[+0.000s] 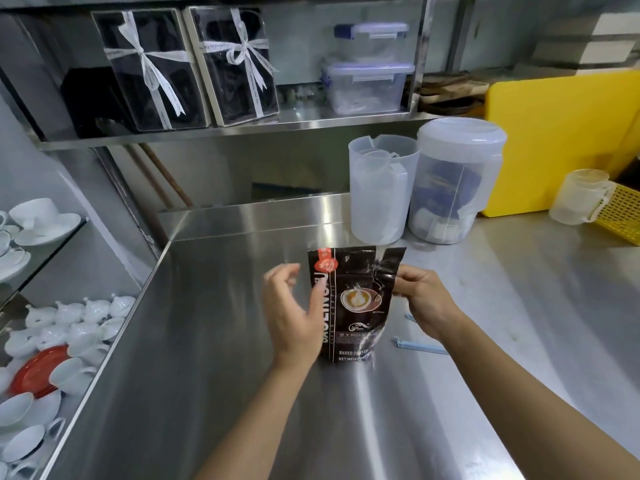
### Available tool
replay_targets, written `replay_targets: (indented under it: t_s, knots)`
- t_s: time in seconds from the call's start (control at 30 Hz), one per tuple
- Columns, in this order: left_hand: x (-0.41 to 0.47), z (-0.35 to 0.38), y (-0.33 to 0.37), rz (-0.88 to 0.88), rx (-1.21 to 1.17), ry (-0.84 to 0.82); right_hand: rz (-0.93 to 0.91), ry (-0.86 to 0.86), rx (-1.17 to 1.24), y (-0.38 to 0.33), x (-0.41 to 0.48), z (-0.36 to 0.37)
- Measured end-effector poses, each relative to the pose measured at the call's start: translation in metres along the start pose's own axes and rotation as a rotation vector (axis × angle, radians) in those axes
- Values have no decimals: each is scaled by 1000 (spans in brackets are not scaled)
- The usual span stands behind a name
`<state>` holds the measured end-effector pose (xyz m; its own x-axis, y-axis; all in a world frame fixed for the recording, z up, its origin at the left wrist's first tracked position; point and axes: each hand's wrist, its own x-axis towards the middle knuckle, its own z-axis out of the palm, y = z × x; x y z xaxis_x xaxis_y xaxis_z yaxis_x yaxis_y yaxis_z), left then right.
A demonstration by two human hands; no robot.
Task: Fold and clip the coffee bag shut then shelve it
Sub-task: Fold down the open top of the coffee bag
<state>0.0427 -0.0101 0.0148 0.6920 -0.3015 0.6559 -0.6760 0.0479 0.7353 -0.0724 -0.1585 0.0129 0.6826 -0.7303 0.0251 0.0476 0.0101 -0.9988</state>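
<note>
A dark brown coffee bag (355, 299) with a cup picture and a red label stands upright on the steel counter (225, 341), its top unfolded. My right hand (424, 303) pinches the bag's upper right edge. My left hand (294, 313) hovers at the bag's left side, fingers spread and curled, holding nothing; its thumb is close to or touching the bag. A light blue bag clip (420, 346) lies on the counter to the right, partly hidden behind my right wrist. The steel shelf (242, 128) hangs above the counter's back.
Two translucent plastic jugs (379, 192) (453, 181) stand just behind the bag. A yellow board (561, 140), small cup (580, 197) and yellow basket (620, 213) sit at right. The shelf holds ribboned boxes (152, 67) and lidded containers (367, 86). White crockery (69, 327) fills the left racks.
</note>
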Motion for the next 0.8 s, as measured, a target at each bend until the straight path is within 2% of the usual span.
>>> replay_targets:
  t_s: [0.07, 0.13, 0.2, 0.27, 0.43, 0.5, 0.63, 0.8]
  knots:
    - [8, -1, -8, -72, 21, -117, -7, -10, -10, -3, 2, -1]
    - [17, 0, -8, -208, -63, -252, -21, 16, 1, -5, 5, 1]
    - [27, 0, -6, -302, -191, -278, -30, 54, 57, -5, 8, 4]
    - [37, -3, -8, -318, -217, -290, -47, 47, 103, -7, 10, 4]
    - [54, -6, -13, -351, -235, -362, -81, -136, 215, -11, 8, 1]
    - [57, -7, -16, -361, -237, -374, -100, -98, 149, -11, 8, 3]
    - [58, -7, -19, -347, -304, -410, -103, 85, 3, -16, 11, 5]
    - [59, -5, -18, -353, -390, -402, -97, 138, 9, -22, 14, 11]
